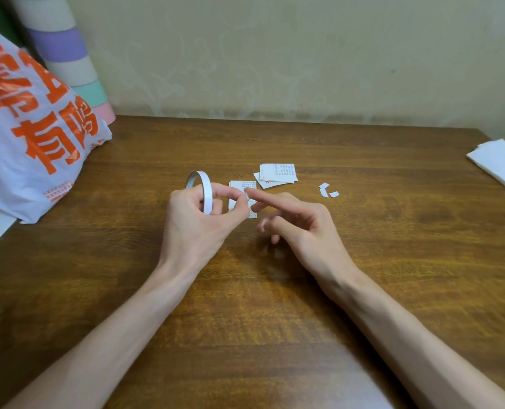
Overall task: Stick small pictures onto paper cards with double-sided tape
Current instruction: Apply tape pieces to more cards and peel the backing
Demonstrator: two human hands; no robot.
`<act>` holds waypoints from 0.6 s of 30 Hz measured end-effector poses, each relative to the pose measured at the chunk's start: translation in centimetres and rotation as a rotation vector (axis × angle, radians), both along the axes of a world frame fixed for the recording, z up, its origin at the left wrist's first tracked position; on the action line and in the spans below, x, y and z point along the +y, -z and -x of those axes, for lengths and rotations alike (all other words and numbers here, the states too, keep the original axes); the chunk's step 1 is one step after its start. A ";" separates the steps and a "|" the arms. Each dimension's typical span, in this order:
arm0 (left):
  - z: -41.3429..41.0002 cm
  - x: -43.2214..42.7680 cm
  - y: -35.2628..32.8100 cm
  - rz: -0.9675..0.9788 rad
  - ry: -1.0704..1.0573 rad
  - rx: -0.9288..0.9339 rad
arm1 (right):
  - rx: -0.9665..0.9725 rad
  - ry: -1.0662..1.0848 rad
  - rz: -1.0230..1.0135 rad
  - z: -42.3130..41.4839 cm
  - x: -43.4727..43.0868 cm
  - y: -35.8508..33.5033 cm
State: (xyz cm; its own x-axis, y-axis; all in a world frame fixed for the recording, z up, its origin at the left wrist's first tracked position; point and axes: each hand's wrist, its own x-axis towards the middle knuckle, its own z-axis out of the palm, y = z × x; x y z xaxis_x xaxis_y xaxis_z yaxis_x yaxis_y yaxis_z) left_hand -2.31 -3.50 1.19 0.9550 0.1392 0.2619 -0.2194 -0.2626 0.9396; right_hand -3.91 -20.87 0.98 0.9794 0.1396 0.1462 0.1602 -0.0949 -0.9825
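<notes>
Grips tape roll (206, 187) in curled left hand (195, 222) beside card (240, 184) at middle of table (393, 246), presses with straight forefinger of right hand (301, 228), probably seating tape.

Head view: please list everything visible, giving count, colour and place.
tape roll: one, white ring, left of centre, held upright
paper card: one, white with print, centre, partly covered
card pile: a few, white with print, just behind the paper card
paper scraps: three, white, right of the card pile
paper stack: one, white, table's right edge
plastic bag: one, white with orange lettering, left
striped roll: one, pastel bands, back left by the wall
table: one, brown wood
left hand: grips the tape roll
right hand: index finger extended toward the paper card
</notes>
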 end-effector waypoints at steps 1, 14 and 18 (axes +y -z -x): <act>0.0 0.0 0.0 -0.002 0.007 -0.001 | 0.017 0.002 -0.025 0.0 0.0 -0.1; 0.3 -0.2 -0.3 0.077 0.097 -0.032 | -0.051 0.158 -0.122 0.0 -0.2 -0.2; 0.2 -0.1 -0.2 0.071 0.093 -0.043 | -0.017 0.178 -0.138 0.0 -0.3 -0.3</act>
